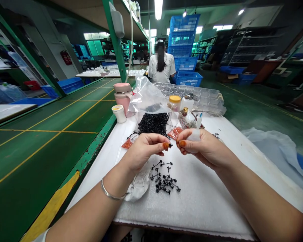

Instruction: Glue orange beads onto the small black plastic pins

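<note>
My left hand point(151, 146) is closed in a pinch on a small black plastic part point(170, 145), whose tip sticks out past the thumb. Facing it, a short gap away, my right hand point(199, 144) has thumb and fingers pressed together; whatever lies between them is hidden. A white wrap point(195, 135) covers one of its fingers. Below both hands, loose black parts point(165, 181) with thin stems lie in a small heap on the white table point(202, 208). Behind the hands rests a large pile of similar black parts point(153, 123) in a clear plastic bag point(148, 95).
Bags of small orange-red pieces point(176, 132) lie beside the pile. A pink cup point(122, 95), a white tub point(119, 113), a yellow-lidded jar point(174, 102) and clear compartment trays point(204, 99) stand behind. A green conveyor point(53, 134) runs along the left. A person point(161, 65) sits ahead.
</note>
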The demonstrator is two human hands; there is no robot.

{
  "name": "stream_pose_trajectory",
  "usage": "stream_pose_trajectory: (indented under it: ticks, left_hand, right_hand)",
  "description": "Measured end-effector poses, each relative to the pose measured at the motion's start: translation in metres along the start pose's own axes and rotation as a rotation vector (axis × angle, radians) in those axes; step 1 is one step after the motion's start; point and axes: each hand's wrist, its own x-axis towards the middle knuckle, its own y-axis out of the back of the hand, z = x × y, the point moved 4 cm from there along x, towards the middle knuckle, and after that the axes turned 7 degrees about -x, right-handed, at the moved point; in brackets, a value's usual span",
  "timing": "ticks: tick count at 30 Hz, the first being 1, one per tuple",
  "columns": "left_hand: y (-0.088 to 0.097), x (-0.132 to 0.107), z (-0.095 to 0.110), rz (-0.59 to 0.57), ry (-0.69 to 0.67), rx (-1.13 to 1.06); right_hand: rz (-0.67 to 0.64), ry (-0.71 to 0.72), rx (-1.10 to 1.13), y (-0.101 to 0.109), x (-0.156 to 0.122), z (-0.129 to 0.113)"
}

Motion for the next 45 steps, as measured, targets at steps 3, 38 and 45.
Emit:
stream_pose_trajectory:
  ticks: [3,38,45]
  left_hand:
    - [0.0003,-0.0002,-0.0001,-0.004,-0.011,0.018]
    - [-0.0042,-0.0032,0.0058,0.035,-0.042,0.159]
    - [-0.0045,-0.0033,0.0066,0.033,-0.036,0.219]
  right_hand:
    - [-0.006,-0.018,0.019,-0.0022,-0.0002,0.0012]
    - [-0.038,-0.085,-0.015,-0.0082,-0.0024,0.0045]
    - [-0.042,-0.038,-0.086,-0.0064,-0.0014,0.0043]
